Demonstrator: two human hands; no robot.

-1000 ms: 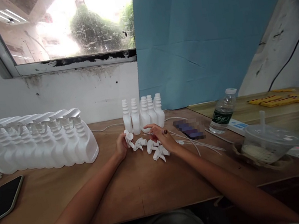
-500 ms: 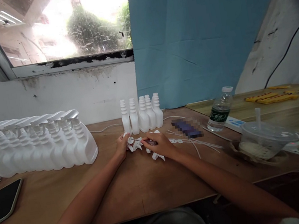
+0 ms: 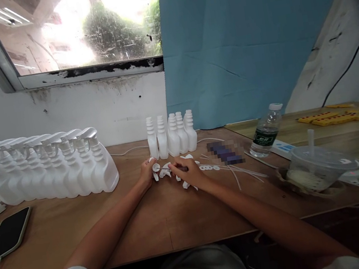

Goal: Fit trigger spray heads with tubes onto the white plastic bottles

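My left hand is closed around a small white plastic part that has a round, cup-like end facing right. My right hand grips the dark handle of a screwdriver, whose thin shaft points left at the white part. Whether its tip touches the part is too small to tell. Loose white plastic pieces lie between and below the hands. Beside the right hand is a line of white rings. Several white spray-bottle bodies without heads stand just behind the hands.
On the left stands a row of white bottles with spray heads, near a phone. Thin white tubes, a blurred-out dark object, a water bottle and a lidded plastic bowl lie to the right.
The camera view has shifted slightly, so the bottles and window appear a little further right. Both hands keep their grips in nearly the same place, with the screwdriver still pointed at the part.
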